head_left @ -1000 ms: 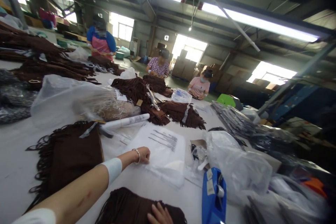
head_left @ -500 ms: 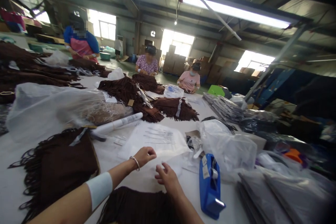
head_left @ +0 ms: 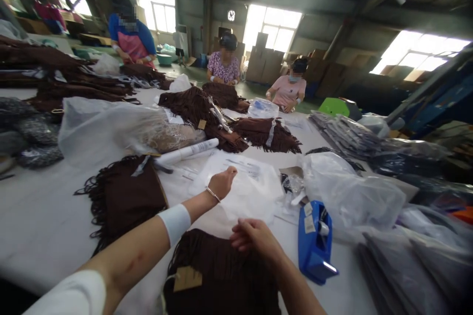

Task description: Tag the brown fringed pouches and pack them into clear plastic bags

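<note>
My left hand (head_left: 221, 183), with a bangle at the wrist, is closed above a stack of printed clear plastic bags (head_left: 254, 194). Whether its fingertips pinch the top bag is hidden. My right hand (head_left: 256, 238) is open, fingers stretched out to the left, over the upper edge of a dark brown fringed bag (head_left: 225, 283). That bag lies nearest me and bears a tan paper tag (head_left: 187, 278). Another brown fringed bag (head_left: 131, 192) lies to the left of the stack. Right of my right hand stands a blue tape dispenser (head_left: 314, 246).
Crumpled clear plastic (head_left: 347, 192) and grey packed bags (head_left: 402, 275) lie along the right. A white roll (head_left: 188, 151) and more brown fringed bags (head_left: 266, 133) lie farther back. Several people work across the white table (head_left: 44, 216).
The view has tilted down and swung left. My left hand has reached forward over the plastic bags, its fingers now closed. My right hand has come over the nearest fringed bag, showing more of it.
</note>
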`<state>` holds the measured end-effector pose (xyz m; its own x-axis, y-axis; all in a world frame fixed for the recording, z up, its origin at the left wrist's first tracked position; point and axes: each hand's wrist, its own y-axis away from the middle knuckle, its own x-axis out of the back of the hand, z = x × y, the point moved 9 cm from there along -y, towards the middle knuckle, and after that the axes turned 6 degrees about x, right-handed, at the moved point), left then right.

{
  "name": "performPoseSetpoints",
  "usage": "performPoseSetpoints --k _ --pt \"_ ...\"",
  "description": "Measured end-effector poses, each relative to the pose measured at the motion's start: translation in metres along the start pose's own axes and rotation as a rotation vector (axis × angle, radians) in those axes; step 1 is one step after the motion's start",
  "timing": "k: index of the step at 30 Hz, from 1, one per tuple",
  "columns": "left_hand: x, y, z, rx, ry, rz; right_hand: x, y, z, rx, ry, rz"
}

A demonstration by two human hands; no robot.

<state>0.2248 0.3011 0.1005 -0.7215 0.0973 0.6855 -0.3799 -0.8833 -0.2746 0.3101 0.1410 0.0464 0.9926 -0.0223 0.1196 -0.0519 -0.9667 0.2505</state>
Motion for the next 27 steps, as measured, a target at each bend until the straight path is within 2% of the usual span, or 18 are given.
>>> performPoseSetpoints --k 1,3,4,5,6,8,10,11,14,16,17,19,21,23,25,27 --pt "-0.002 0.007 0.011 -0.060 -0.016 -0.027 0.000 0.005 -0.020 0.077 0.033 0.000" --pt "-0.005 0.025 0.033 -0.159 -0.029 -0.085 0.011 0.008 -0.056 0.236 0.161 0.092" --pt "-0.007 0.035 0.043 -0.203 -0.036 -0.118 0.021 0.006 -0.070 0.309 0.281 0.157" --pt "-0.010 0.045 0.052 -0.248 -0.060 -0.162 0.030 0.004 -0.083 0.399 0.576 0.241" --pt "-0.013 0.054 0.060 -0.288 -0.105 -0.217 0.037 -0.001 -0.088 0.429 0.836 0.289" --pt "-0.016 0.067 0.063 -0.322 -0.223 -0.331 0.053 -0.011 -0.076 0.408 1.035 0.299" --pt "-0.007 0.071 0.048 -0.268 -0.309 -0.392 0.074 -0.010 -0.056 0.351 1.051 0.306" --pt "0.004 0.070 0.034 -0.206 -0.315 -0.383 0.085 -0.004 -0.049 0.331 1.063 0.336" --pt "0.045 0.065 -0.022 0.017 -0.263 -0.265 0.113 0.027 -0.033 0.282 1.093 0.491" --pt "0.064 0.071 -0.061 0.181 -0.186 -0.184 0.127 0.049 -0.017 0.236 0.980 0.632" --pt "0.067 0.076 -0.078 0.259 -0.131 -0.166 0.133 0.056 -0.004 0.206 0.838 0.692" --pt "0.055 0.091 -0.101 0.393 0.013 -0.185 0.139 0.063 0.032 0.151 0.408 0.781" --pt "0.028 0.104 -0.109 0.486 0.198 -0.256 0.136 0.058 0.068 0.123 -0.051 0.792" --pt "-0.002 0.108 -0.107 0.534 0.398 -0.321 0.130 0.048 0.090 0.125 -0.368 0.759" --pt "-0.024 0.104 -0.101 0.551 0.581 -0.362 0.123 0.038 0.098 0.125 -0.513 0.673" --pt "-0.036 0.097 -0.098 0.558 0.720 -0.395 0.116 0.036 0.100 0.099 -0.492 0.585"
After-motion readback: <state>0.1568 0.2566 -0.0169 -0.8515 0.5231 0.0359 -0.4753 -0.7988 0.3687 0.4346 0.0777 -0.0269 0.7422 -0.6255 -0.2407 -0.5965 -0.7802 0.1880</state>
